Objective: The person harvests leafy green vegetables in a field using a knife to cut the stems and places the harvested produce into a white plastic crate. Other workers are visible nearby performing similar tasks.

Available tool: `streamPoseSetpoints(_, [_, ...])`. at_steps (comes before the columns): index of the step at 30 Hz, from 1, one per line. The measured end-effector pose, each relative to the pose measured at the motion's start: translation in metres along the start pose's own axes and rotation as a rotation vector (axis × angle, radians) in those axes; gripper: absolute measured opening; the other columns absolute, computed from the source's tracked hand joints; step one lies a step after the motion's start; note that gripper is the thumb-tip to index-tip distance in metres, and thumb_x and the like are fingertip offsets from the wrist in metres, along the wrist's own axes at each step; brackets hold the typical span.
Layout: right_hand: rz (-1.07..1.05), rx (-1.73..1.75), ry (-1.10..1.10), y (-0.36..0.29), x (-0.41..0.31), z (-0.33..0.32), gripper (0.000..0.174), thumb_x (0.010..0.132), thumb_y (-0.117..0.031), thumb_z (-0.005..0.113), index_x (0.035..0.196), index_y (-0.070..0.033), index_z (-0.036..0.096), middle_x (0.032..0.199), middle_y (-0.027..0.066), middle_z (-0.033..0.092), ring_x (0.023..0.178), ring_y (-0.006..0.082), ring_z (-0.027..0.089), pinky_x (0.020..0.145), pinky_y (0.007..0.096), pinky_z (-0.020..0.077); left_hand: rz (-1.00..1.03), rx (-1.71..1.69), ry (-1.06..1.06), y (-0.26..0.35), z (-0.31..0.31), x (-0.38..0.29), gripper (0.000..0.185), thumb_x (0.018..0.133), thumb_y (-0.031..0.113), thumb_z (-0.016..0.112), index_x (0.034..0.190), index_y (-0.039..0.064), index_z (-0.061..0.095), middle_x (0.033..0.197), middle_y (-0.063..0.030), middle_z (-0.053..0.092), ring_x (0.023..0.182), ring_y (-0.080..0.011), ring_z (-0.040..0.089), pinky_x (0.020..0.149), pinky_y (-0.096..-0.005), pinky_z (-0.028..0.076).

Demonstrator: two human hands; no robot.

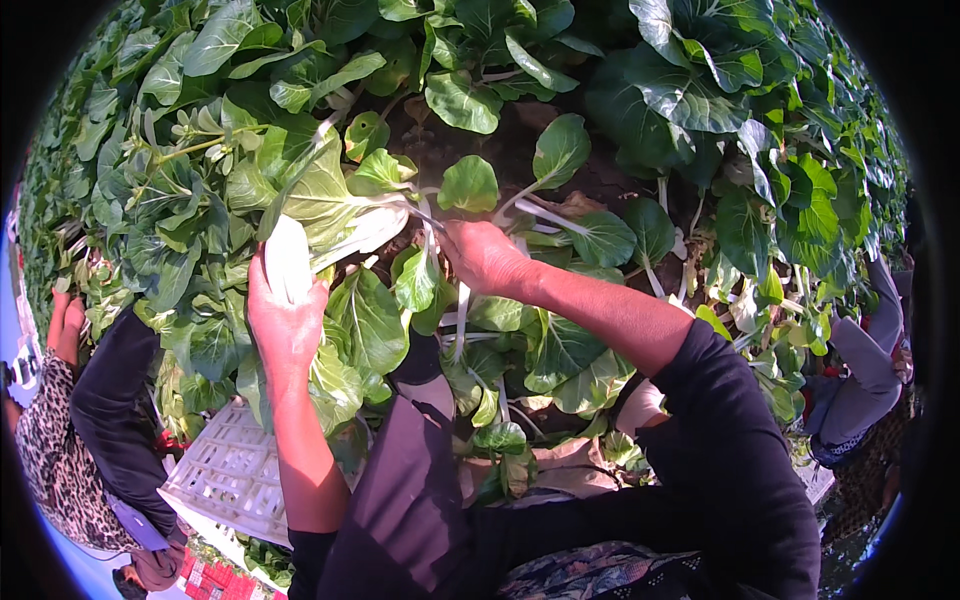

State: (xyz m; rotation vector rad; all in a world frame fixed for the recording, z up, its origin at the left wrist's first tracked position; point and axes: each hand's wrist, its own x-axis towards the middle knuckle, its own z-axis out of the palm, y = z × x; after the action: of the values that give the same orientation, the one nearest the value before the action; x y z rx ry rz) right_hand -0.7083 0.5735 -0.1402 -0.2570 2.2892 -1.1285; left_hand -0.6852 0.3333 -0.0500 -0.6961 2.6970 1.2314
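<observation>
My left hand [283, 330] is closed around a bok choy head with a thick pale stalk [287, 259], which stands up between thumb and fingers. Just beyond it another bok choy [367, 229] lies tilted, its white base pointing right and its leaves to the left. Whether my left fingers also touch that one is hidden. My right hand [487, 255] grips a knife; its handle is covered by the fingers. The thin knife blade [426, 217] points left, close to that white base. Loose leaves and stalks [461, 315] lie below both hands.
Dense leafy plants [465, 45] spread ahead over dark soil [517, 142]. A white plastic crate [232, 465] stands at lower left, beside my left forearm. Other people are near: a leopard-print sleeve [52, 420] on the left, a grey sleeve [862, 360] on the right.
</observation>
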Motion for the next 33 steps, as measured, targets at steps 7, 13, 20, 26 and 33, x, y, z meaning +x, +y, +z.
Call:
streamPoseSetpoints(7, [0.107,0.007,0.062,0.021,0.018,0.024,0.021,0.092,-0.017,0.049,0.092,0.003,0.056,0.085,0.0291,0.061,0.085,0.0483,0.058,0.073,0.0527,0.0471,0.148,0.111,0.097,-0.004,0.006,-0.020,0.074,0.070,0.002,0.073,0.136,0.003,0.039,0.118,-0.0185,0.059,0.106,-0.0273,0.060,0.092,-0.0370,0.047])
streamPoseSetpoints(13, [0.033,0.128,0.087,0.031,0.023,0.030,0.022,0.091,-0.017,0.051,0.091,0.004,0.056,0.087,0.0293,0.060,0.085,0.0486,0.056,0.071,0.0509,0.0465,-0.030,0.179,0.058,-0.008,0.006,-0.050,0.053,0.070,0.005,0.076,0.117,0.000,0.052,0.101,-0.0172,0.065,0.090,-0.0264,0.066,0.081,-0.0363,0.051])
streamPoseSetpoints(20, [-0.036,0.013,-0.046,0.041,0.040,0.035,0.022,0.090,-0.017,0.050,0.092,0.003,0.060,0.083,0.0282,0.061,0.084,0.0479,0.058,0.073,0.0518,0.0481,-0.030,0.122,0.019,-0.019,0.007,-0.064,0.039,0.071,0.005,0.076,0.103,0.000,0.053,0.091,-0.0113,0.066,0.079,-0.0174,0.063,0.074,-0.0323,0.051])
streamPoseSetpoints(26, [0.041,-0.067,-0.190,0.031,0.056,0.034,0.019,0.080,-0.013,0.054,0.083,0.002,0.065,0.084,0.0232,0.067,0.084,0.0391,0.066,0.077,0.0449,0.0527,-0.023,0.090,0.023,-0.015,0.009,-0.070,0.035,0.071,0.005,0.076,0.097,0.001,0.053,0.088,-0.0107,0.066,0.076,-0.0175,0.063,0.072,-0.0319,0.051])
streamPoseSetpoints(33, [0.092,0.086,-0.234,0.042,-0.002,0.025,0.031,0.091,-0.024,0.052,0.091,0.006,0.061,0.076,0.0221,0.062,0.076,0.0353,0.063,0.074,0.0445,0.0490,0.018,0.140,0.101,-0.014,0.006,-0.085,0.037,0.069,0.006,0.078,0.096,0.001,0.054,0.086,-0.0111,0.065,0.075,-0.0183,0.064,0.070,-0.0327,0.051])
